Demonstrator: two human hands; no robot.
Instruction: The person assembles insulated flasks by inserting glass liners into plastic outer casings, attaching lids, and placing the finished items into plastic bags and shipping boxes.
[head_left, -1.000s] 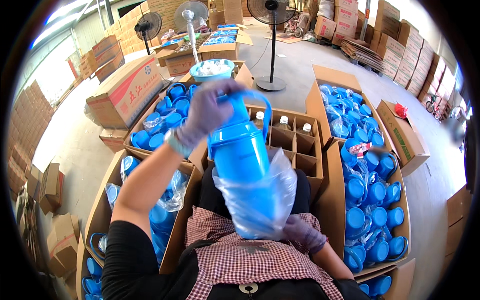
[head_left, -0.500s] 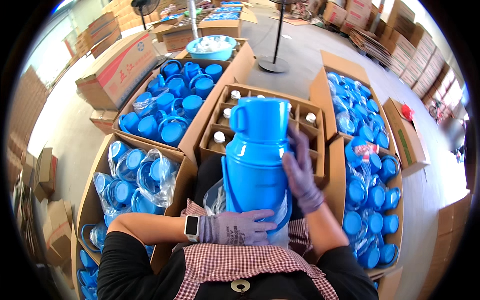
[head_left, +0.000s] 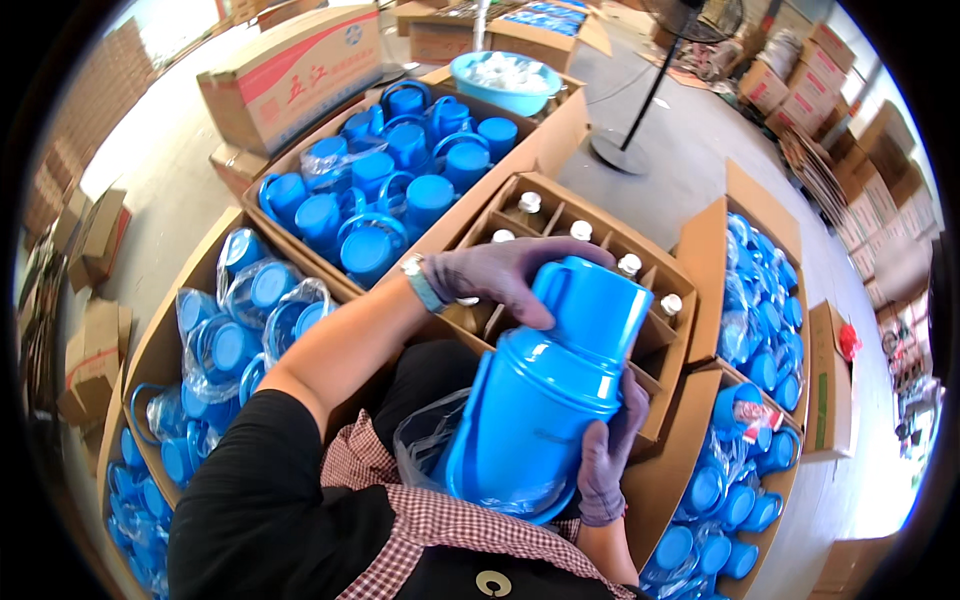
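Note:
A large glossy blue thermos flask (head_left: 530,420) stands tilted in front of me, leaning to the right, with a clear plastic bag (head_left: 425,440) around its lower part. On top sits its blue cup lid (head_left: 595,310), which has a small handle. My left hand (head_left: 505,275), in a grey-purple glove, curves over the lid with the thumb on its near side and the fingers across the top. My right hand (head_left: 612,450), gloved alike, is wrapped around the flask's right side below the lid. The flask's base is partly hidden by the bag and my apron.
Just beyond the flask, a divided carton (head_left: 690,262) holds several white-capped bottles (head_left: 581,231). Cartons of blue flask parts stand to the left (head_left: 345,285) and right (head_left: 690,395). Farther back are a light-blue basin (head_left: 470,75) of white pieces and a fan stand (head_left: 622,155).
My left hand has risen from the flask's lower front to its cup lid. The right hand has shifted down the side, and the flask has tipped rightward. The view has turned.

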